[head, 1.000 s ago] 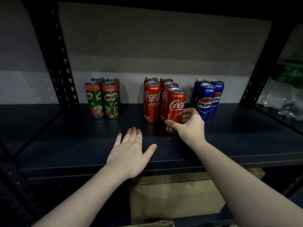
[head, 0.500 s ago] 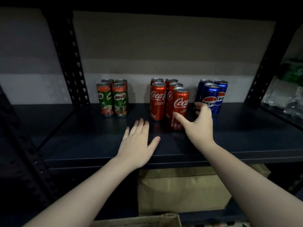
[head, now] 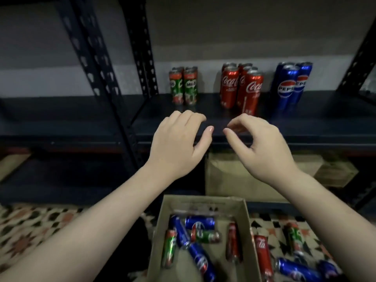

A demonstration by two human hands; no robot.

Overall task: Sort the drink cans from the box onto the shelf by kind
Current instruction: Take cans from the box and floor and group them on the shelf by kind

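Both hands have come back off the shelf point(head: 305, 127): the right hand point(head: 262, 147) has let go of the nearest Coca-Cola can point(head: 251, 92), which stands at the front of the red group, and the left hand point(head: 179, 143) has lifted from the board. Each hangs loosely curled, holding nothing. Milo cans point(head: 184, 87) stand far left, Pepsi cans point(head: 290, 87) far right. The view has dropped to the cardboard box point(head: 160, 224) below, with mixed cans lying inside and more on the patterned floor point(head: 30, 231) to its right, so another pick likely follows.
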